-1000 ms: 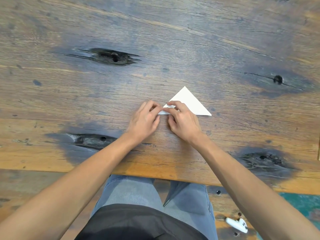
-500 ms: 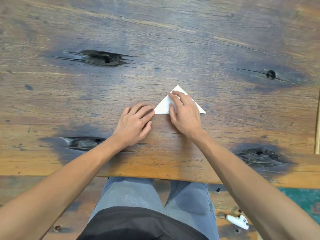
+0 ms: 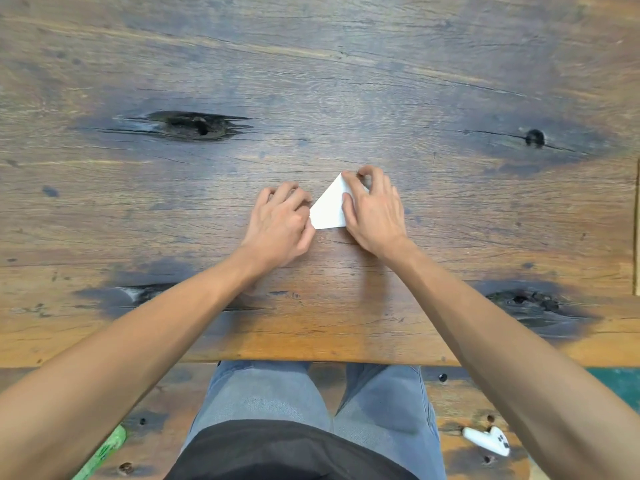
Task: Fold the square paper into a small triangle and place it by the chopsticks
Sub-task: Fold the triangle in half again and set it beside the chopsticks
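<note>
Head view, the only one. Wooden table [image 3: 346, 81], dark knots scattered across it. White paper [image 3: 327, 209], already a triangle, lies flat near the table's middle, just ahead of the person's lap.

Left hand [image 3: 280, 226]: knuckles up, fingers curled together, fingertips pressed down at the triangle's 8 o'clock corner. It pins that corner rather than clamping it; nothing sits between finger and thumb that I can see.

Right hand [image 3: 374, 216]: lies over the triangle's right half, hiding it. Its fingertips [image 3: 349, 178] come together at the apex, at the paper's 12 o'clock, and look to be nipping or lifting that point (contact is likely, but whether the tip is pinched or only pressed I cannot tell).

Key relation: the triangle's long edge runs roughly 9 to 3 along the near side, apex pointing away toward 12. The paper lies between the two hands, at 3 o'clock from the left hand and under the right. The right hand is the nearer one to the free apex, so the next fold probably falls to it, bringing a corner across while the left anchors.

Chopsticks: not identifiable. A thin pale strip [image 3: 637, 230] at the frame's 3 o'clock edge might be them, too cropped to say.

Judgement: folding not finished, placing not begun.
</note>
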`<state>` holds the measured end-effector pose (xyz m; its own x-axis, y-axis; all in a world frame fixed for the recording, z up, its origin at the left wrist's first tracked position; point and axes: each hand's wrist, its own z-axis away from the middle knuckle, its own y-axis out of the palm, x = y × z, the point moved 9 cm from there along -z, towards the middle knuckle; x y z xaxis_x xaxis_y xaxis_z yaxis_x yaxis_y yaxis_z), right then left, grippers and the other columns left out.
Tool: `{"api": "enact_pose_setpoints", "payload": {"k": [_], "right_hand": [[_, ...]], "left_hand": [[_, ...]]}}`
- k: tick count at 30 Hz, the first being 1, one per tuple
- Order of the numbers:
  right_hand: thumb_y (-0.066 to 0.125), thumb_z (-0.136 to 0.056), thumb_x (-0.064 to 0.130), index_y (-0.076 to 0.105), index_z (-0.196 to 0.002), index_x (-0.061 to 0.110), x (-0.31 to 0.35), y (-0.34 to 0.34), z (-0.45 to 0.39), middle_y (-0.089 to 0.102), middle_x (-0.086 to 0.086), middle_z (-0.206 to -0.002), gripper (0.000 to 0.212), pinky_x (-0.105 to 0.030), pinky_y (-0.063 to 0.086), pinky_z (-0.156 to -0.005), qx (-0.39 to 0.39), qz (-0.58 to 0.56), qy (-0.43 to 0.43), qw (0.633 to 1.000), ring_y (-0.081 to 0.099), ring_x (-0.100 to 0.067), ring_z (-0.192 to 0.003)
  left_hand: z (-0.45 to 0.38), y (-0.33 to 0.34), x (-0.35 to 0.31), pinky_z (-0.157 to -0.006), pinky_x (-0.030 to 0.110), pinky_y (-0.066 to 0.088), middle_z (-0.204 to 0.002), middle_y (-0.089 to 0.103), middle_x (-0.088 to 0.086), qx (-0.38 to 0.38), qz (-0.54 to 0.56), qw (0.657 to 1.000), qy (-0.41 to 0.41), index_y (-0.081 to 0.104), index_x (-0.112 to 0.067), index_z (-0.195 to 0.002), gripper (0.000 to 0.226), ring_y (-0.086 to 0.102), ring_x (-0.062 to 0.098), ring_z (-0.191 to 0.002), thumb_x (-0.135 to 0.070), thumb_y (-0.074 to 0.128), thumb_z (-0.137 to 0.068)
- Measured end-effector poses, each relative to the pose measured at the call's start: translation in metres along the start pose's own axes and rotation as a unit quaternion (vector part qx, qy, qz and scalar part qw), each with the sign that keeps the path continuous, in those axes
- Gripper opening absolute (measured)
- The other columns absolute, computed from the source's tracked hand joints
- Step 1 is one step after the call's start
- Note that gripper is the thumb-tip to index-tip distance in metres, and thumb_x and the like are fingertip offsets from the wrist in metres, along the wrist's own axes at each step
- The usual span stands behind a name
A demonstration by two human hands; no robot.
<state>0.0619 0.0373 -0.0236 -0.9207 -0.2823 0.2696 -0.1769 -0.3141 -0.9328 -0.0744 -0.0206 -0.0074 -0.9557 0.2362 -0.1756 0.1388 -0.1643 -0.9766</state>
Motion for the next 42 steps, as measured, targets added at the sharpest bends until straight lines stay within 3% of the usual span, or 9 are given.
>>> {"api": "enact_pose_setpoints", "payload": {"k": [4,8,11,15,22,30,35,42], "right_hand": [[0.046,-0.103,0.033,0.053,-0.145,0.020,-0.003,-0.001,0.000,0.045,-0.014,-0.143,0.044,-0.045,0.042,-0.098,-0.010,-0.004,-0.006,1.000,0.052,-0.033,-0.121],[0.046,-0.103,0.034,0.055,-0.146,0.023,-0.010,-0.006,0.001,0.042,-0.015,-0.155,0.045,-0.045,0.040,-0.095,-0.030,0.014,-0.003,0.999,0.052,-0.034,-0.122],[0.045,-0.103,0.034,0.053,-0.148,0.026,-0.016,-0.010,0.006,0.037,-0.016,-0.161,0.047,-0.044,0.038,-0.094,-0.053,0.028,0.003,0.998,0.052,-0.034,-0.122],[0.044,-0.103,0.039,0.049,-0.151,0.026,-0.022,-0.004,0.014,0.026,-0.017,-0.168,0.050,-0.045,0.037,-0.096,-0.052,0.036,0.011,0.998,0.049,-0.036,-0.129],[0.034,-0.104,0.052,0.039,-0.157,0.030,-0.024,0.017,0.020,0.013,-0.018,-0.171,0.057,-0.048,0.030,-0.108,-0.029,0.028,0.020,0.999,0.036,-0.036,-0.144],[0.035,-0.104,0.046,0.037,-0.158,0.033,-0.030,0.022,0.023,0.013,-0.017,-0.171,0.055,-0.045,0.025,-0.105,-0.027,0.045,0.034,0.998,0.039,-0.032,-0.143],[0.028,-0.104,0.054,0.032,-0.160,0.032,-0.018,0.022,0.020,0.012,-0.019,-0.171,0.060,-0.047,0.023,-0.107,-0.044,0.046,0.026,0.998,0.035,-0.033,-0.147],[0.022,-0.107,0.052,0.020,-0.164,0.026,-0.020,0.038,0.027,0.013,-0.006,-0.174,0.063,-0.047,0.015,-0.123,-0.038,0.054,0.017,0.998,0.014,-0.019,-0.160]], "left_hand": [[-0.024,-0.005,-0.005,-0.090,0.043,0.040,-0.130,0.062,0.005,-0.010,0.008,1.000,-0.008,0.063,-0.011,-0.113,0.038,0.053,0.027,-0.121,-0.038,0.043,-0.095],[-0.052,0.004,-0.019,-0.110,0.046,0.035,-0.158,0.042,0.002,0.025,0.037,0.999,0.002,0.048,-0.014,-0.146,0.054,0.036,0.025,-0.147,-0.042,0.034,-0.101],[-0.060,0.016,-0.025,-0.119,0.047,0.026,-0.168,0.025,0.001,0.046,0.022,0.999,0.007,0.031,-0.013,-0.157,0.062,0.020,0.024,-0.156,-0.044,0.028,-0.104],[-0.059,0.030,-0.027,-0.125,0.050,0.018,-0.171,0.015,-0.001,0.043,0.012,0.999,0.013,0.021,-0.013,-0.161,0.065,0.008,0.022,-0.159,-0.047,0.024,-0.106],[-0.055,0.045,-0.021,-0.126,0.051,0.015,-0.171,0.012,0.002,0.029,-0.003,0.999,0.028,0.017,-0.010,-0.161,0.071,0.008,0.022,-0.159,-0.052,0.018,-0.103],[-0.053,0.054,-0.013,-0.127,0.049,0.015,-0.172,0.011,0.003,0.011,0.002,1.000,0.027,0.011,-0.015,-0.162,0.073,0.008,0.022,-0.159,-0.055,0.024,-0.103],[-0.053,0.053,-0.012,-0.126,0.049,0.017,-0.171,0.013,0.003,0.003,-0.005,1.000,0.025,0.013,-0.015,-0.162,0.074,0.011,0.023,-0.158,-0.053,0.022,-0.099],[-0.053,0.056,-0.013,-0.126,0.051,0.016,-0.171,0.013,0.004,-0.004,-0.004,0.999,0.032,0.013,-0.014,-0.162,0.076,0.010,0.025,-0.158,-0.055,0.024,-0.099]]}}
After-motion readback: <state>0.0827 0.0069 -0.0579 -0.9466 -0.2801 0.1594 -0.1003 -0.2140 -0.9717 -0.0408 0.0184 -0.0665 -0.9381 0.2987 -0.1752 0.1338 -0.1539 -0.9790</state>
